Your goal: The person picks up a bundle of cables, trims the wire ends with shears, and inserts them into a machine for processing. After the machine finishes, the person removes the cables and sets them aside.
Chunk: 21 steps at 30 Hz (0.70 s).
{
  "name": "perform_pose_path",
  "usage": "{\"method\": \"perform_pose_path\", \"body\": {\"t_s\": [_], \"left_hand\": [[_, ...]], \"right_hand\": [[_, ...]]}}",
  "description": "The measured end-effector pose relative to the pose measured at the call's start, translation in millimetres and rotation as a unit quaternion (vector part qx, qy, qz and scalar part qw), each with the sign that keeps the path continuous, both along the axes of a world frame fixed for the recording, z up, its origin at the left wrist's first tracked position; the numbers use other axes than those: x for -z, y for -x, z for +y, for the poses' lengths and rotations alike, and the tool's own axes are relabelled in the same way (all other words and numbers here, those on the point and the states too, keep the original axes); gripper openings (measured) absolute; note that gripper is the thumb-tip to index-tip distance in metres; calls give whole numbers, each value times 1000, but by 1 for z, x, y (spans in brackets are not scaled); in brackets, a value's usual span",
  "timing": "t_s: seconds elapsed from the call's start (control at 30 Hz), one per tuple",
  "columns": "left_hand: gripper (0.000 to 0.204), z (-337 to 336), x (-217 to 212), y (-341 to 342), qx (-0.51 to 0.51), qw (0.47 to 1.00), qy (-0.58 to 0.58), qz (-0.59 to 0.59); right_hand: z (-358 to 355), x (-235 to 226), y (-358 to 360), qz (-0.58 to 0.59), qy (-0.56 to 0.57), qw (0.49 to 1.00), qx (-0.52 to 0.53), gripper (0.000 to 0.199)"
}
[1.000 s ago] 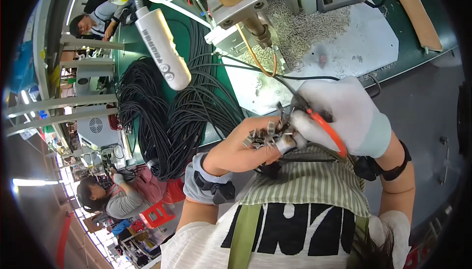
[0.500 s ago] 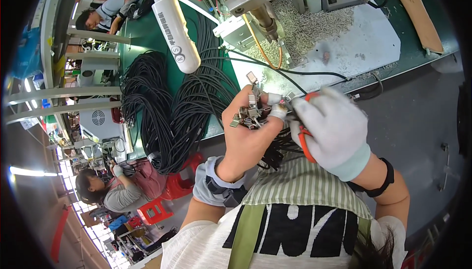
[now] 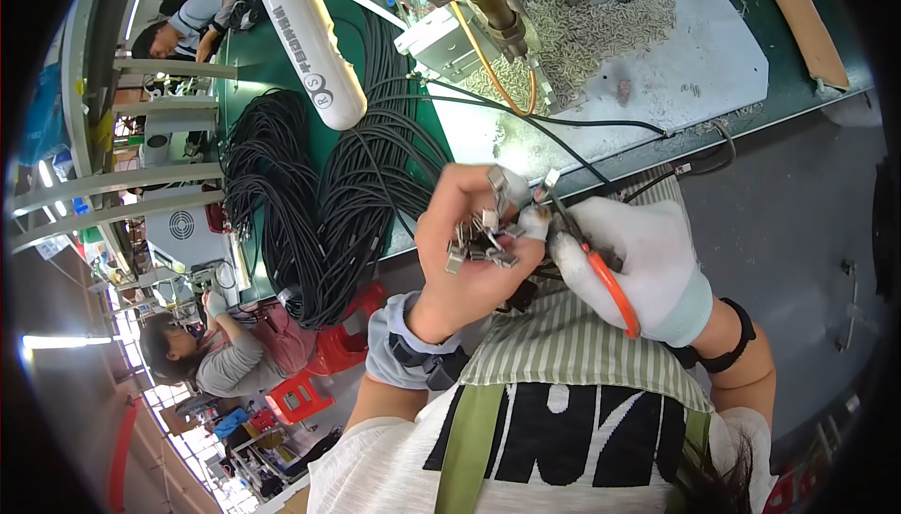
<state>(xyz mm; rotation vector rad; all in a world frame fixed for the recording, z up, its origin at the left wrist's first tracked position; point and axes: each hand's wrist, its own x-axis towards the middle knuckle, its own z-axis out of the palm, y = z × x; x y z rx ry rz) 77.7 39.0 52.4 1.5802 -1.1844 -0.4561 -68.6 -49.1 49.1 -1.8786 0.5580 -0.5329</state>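
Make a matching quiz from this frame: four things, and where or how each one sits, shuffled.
Things:
1. left hand
2. right hand
3. black cable coils
4. small metal parts pile

States:
A. heaped on the green bench, upper middle
B. bare, holds a bunch of metal connectors
C. white glove, holds an orange-handled tool
D. draped over the bench's near edge, left side

Pairs: 1-B, 2-C, 3-D, 4-A

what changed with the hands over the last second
The left hand rose from low and level to upright, lifting its bunch of metal connectors toward the bench. The gloved right hand followed alongside. Unchanged: the left grips the bunch, the right keeps the orange-handled cutters.
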Motion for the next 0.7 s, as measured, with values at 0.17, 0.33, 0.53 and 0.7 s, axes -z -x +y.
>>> {"method": "perform_pose_path", "body": {"t_s": [0.17,0.33,0.53,0.7], "left_hand": [[19,1,-2,-3,-32,996,-74,33],[23,0,0,-5,-28,991,-106,72],[18,-6,3,-17,-2,953,-189,239],[4,-21,23,-48,-36,916,-213,339]], "right_hand": [[6,4,-5,-16,64,996,61,11],[-2,15,-12,-20,270,955,117,9],[-5,14,-6,28,6,1000,0,13],[-19,29,1,24,-138,987,82,22]]}}
